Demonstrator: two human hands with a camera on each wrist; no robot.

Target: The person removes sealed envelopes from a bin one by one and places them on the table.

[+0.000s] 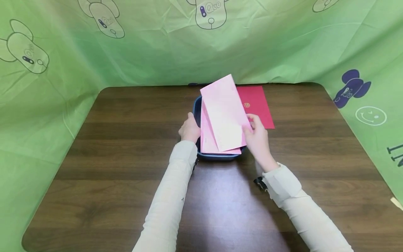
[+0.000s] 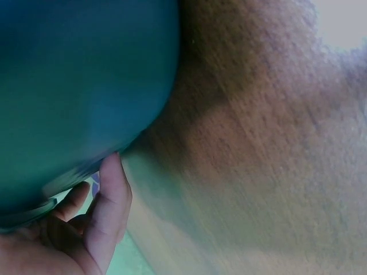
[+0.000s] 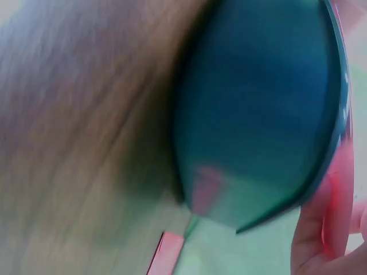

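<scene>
Head view: the left hand (image 1: 190,131) grips the left rim of the blue bin (image 1: 218,158), fingers bent round it; over the bin and a lower pink sheet (image 1: 208,142) is the upper pink sheet (image 1: 223,112), between both hands but nearer the right, its long axis running away from the person, far end pointing leftward; the right hand (image 1: 259,141) pinches its right edge, thumb on top, near the red folder (image 1: 259,108) on the surface (image 1: 132,157)
</scene>
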